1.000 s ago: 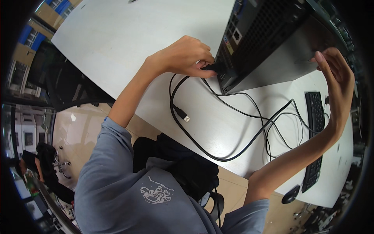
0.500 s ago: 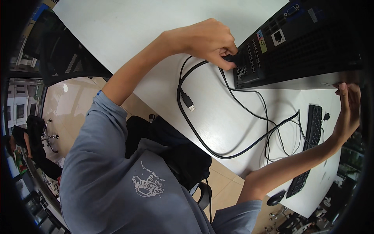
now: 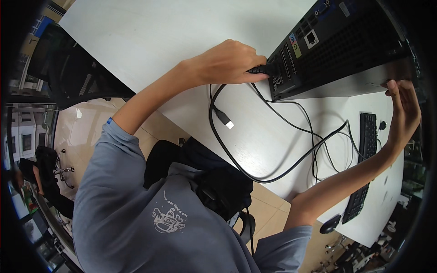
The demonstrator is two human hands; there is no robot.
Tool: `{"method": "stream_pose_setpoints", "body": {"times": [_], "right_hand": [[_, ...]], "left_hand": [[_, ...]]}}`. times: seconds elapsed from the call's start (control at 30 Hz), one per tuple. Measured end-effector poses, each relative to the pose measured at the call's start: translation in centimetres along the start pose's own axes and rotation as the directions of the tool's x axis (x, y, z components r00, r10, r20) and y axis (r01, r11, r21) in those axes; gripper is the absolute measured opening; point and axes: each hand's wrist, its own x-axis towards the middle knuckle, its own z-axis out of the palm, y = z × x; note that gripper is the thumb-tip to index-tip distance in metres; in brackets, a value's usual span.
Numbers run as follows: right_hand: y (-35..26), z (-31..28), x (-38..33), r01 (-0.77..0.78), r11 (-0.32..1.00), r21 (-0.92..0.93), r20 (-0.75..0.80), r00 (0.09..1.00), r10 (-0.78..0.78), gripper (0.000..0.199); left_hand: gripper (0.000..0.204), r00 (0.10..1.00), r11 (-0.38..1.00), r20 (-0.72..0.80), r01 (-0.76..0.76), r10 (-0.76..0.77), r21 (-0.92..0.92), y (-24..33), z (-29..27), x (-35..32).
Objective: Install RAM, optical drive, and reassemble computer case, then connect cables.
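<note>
Head view: I see my left hand (image 3: 227,61) pinching a black plug (image 3: 258,70) at the back of the black computer box (image 3: 337,50) on the white table (image 3: 150,36). My right hand (image 3: 403,111) lies open against the box's far side.

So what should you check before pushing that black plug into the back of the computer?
1. Left hand has a firm grip on the black plug: ok.
2. Plug tip lined up with a socket on the computer's back panel: cannot tell, fingers hide it.
3. Right hand steadying the computer case: ok, it rests on the far edge.
4. Cable slack, not stretched: ok, it loops loosely on the white desk.
5. Loose USB plug out of the way: ok, lying apart.
</note>
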Motion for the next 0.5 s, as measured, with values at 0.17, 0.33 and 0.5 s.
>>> {"method": "stream_pose_setpoints", "body": {"times": [0.17,0.33,0.5], "right_hand": [[-0.3,0.1,0.2,-0.043,0.998,-0.043,-0.031,0.999,0.042,0.021],[-0.9,0.2,0.2,0.024,0.994,0.110,0.012,1.000,-0.026,0.019],[-1.5,0.3,0.3,0.026,0.992,0.120,-0.020,1.000,-0.024,0.020]], "left_hand": [[0.039,0.991,0.982,0.117,-0.090,0.070,0.168,-1.5,-1.0,0.8],[0.042,1.000,0.896,-0.024,-0.002,0.014,0.445,2.3,-0.4,-0.6],[0.036,0.983,0.919,-0.178,0.023,0.052,0.393,2.1,-0.5,-0.9]]}}
